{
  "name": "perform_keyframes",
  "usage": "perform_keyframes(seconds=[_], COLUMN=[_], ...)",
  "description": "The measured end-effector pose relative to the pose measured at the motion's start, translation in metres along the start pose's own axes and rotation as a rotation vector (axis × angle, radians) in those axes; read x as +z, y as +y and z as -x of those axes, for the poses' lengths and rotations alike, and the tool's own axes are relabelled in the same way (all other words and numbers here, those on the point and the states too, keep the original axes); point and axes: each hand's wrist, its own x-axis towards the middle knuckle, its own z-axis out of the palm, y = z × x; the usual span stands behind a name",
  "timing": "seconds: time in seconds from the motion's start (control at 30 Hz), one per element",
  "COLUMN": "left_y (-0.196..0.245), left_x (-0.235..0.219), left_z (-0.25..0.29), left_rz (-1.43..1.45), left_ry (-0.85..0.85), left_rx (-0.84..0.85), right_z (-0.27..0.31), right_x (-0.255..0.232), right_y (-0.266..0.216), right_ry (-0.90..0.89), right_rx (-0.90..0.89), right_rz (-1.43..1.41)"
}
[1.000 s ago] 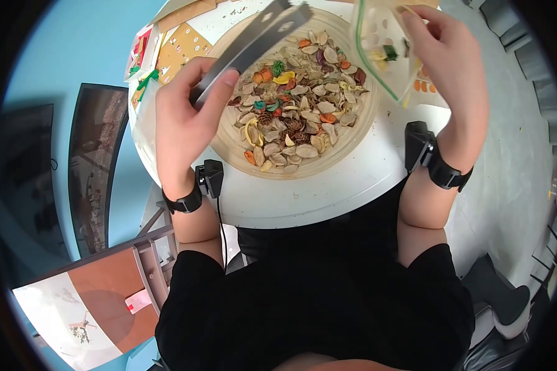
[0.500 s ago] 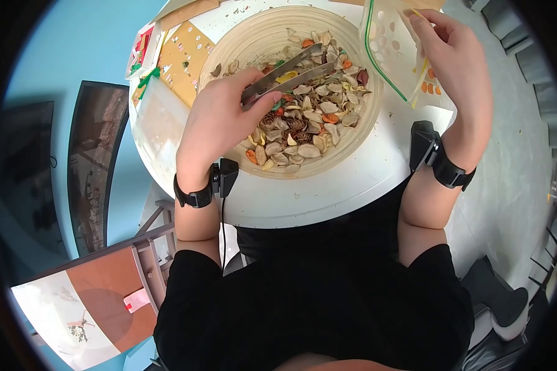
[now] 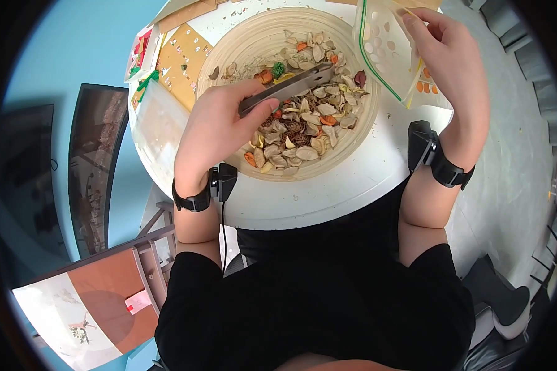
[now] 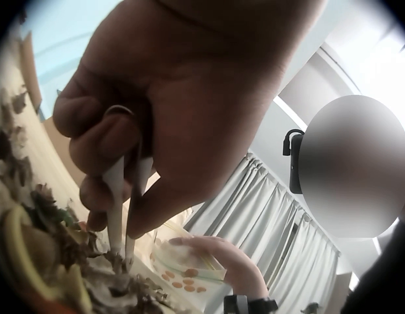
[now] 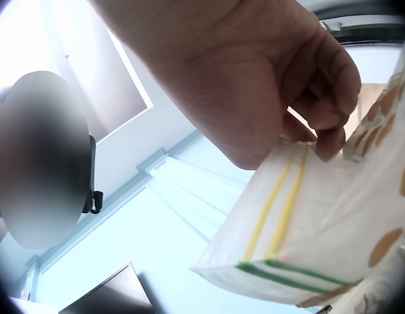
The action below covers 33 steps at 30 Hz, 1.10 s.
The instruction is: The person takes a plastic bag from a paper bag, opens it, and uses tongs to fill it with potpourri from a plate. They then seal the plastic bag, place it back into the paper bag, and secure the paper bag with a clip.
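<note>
My left hand (image 3: pixel 220 123) grips metal tongs (image 3: pixel 291 88) between thumb and fingers. The tongs reach across a round wooden plate (image 3: pixel 346 153) heaped with potpourri (image 3: pixel 306 152), their arms close together. In the left wrist view, the tips of the tongs (image 4: pixel 121 252) are down among the dried pieces; what lies between them cannot be made out. Beyond the plate's right side, my right hand (image 3: pixel 449 49) pinches the rim of a clear zip bag (image 3: pixel 384 62) with brown oval prints. The bag's mouth, edged in green and yellow, hangs open towards the plate.
A gold patterned card (image 3: pixel 182 59) and a red-and-white box (image 3: pixel 143 52) with green ribbon lie left of the plate. Clear plastic (image 3: pixel 158 127) lies in front of them. Small crumbs dot the white table (image 3: pixel 278 207), and brown cardboard (image 3: pixel 189 13) is at the back.
The tongs came down from above the plate into the potpourri, and their arms then closed together. Green and yellow bits seen at the bag earlier no longer show. The right hand barely shifted.
</note>
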Motion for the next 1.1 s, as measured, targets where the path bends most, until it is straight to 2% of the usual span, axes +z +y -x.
perform_keyframes(seconds=[0.17, 0.27, 0.37, 0.43, 0.53, 0.6, 0.63, 0.7, 0.8, 0.9, 1.0, 1.1], left_y=[-0.008, -0.004, 0.008, 0.014, 0.013, 0.009, 0.005, -0.005, -0.028, -0.038, -0.039, -0.039], left_x=[-0.009, -0.009, -0.001, 0.003, 0.005, 0.0, -0.004, -0.015, -0.026, -0.026, -0.027, -0.026], left_z=[0.006, 0.01, 0.012, 0.011, 0.011, 0.011, 0.011, 0.008, 0.0, -0.007, -0.005, -0.003], left_rz=[0.141, 0.262, 0.313, 0.299, 0.293, 0.351, 0.349, 0.346, 0.054, 0.004, 0.126, 0.099], left_ry=[0.13, 0.152, 0.168, 0.19, 0.255, 0.312, 0.324, 0.349, 0.259, 0.111, -0.005, -0.089], left_rx=[0.088, 0.118, 0.142, 0.139, 0.098, 0.062, 0.051, 0.025, -0.142, -0.226, -0.175, -0.154], right_z=[0.003, 0.01, 0.014, 0.031, 0.034, 0.027, 0.021, 0.02, 0.029, 0.028, 0.027, 0.028], right_x=[0.0, 0.0, 0.009, 0.0, 0.001, -0.001, -0.009, -0.009, 0.001, -0.001, -0.004, -0.002], right_y=[-0.003, -0.021, -0.024, -0.062, -0.065, -0.063, -0.068, -0.066, -0.055, -0.054, -0.052, -0.053], right_ry=[0.014, -0.06, -0.076, -0.008, 0.076, 0.049, -0.003, 0.01, 0.14, 0.115, 0.077, 0.094], right_rx=[-0.028, 0.028, -0.067, -0.101, -0.111, 0.015, 0.138, 0.157, -0.062, -0.083, -0.089, -0.08], right_rz=[0.02, 0.003, -0.038, -0.033, -0.041, -0.085, -0.124, -0.122, -0.026, -0.004, -0.027, -0.027])
